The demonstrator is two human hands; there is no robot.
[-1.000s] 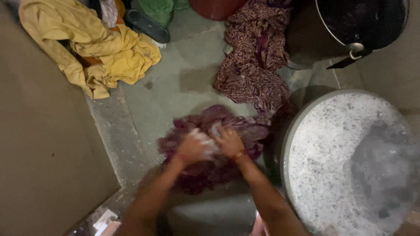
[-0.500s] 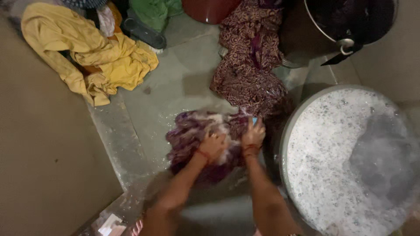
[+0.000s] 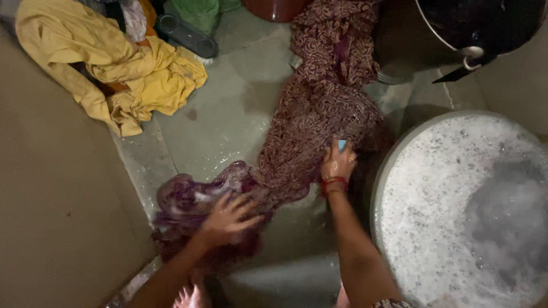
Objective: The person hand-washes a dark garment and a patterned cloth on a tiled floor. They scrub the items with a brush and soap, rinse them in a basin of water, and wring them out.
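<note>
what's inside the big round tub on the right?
The tub holds soapy water with foam across most of the surface, and a darker, clearer patch at right. Anything submerged is hidden by the suds.

Up at your top left lies 1 crumpled yellow cloth, with a green cloth and a dark brush just beside it. A basin of soapy water sits at right, below a dark metal bucket.

Purple cloth: wet, crumpled, soapy; bunched on the stone floor near its left edge.
Patterned maroon cloth: wet, stretched long across the floor, its lower end meeting the purple cloth.
Blue soap piece: small, only its tip visible.
</note>
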